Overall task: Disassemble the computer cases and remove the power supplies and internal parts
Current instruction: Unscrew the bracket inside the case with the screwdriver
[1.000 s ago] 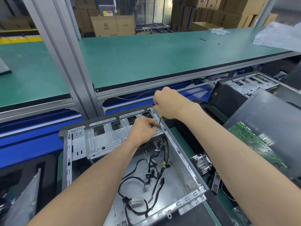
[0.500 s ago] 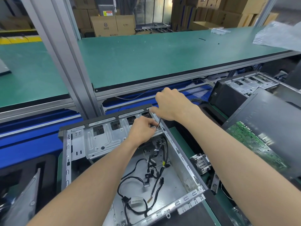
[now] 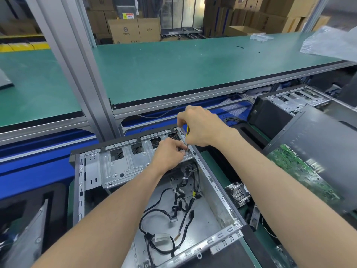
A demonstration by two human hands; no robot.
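Observation:
An open computer case (image 3: pixel 218 188) lies on its side in front of me, with a silver drive cage (image 3: pixel 123 165) at its far end and loose black cables (image 3: pixel 179 207) on its floor. My right hand (image 3: pixel 201 128) grips a yellow-handled screwdriver (image 3: pixel 187 140), its tip down on the cage's right edge. My left hand (image 3: pixel 168 153) pinches at the tip, right where it meets the metal. Whatever sits under the fingertips is hidden.
A second open case (image 3: pixel 286 105) stands at the right, with a dark side panel (image 3: pixel 318 144) and a green circuit board (image 3: pixel 301 175) leaning beside it. A finned heatsink (image 3: pixel 238 194) lies next to my case. A green bench top (image 3: pixel 173 66) and a slanted aluminium post (image 3: pixel 77 60) rise behind.
My right hand has shifted slightly on the screwdriver, showing more of the yellow handle. My left hand stays at the tip. The case has not moved.

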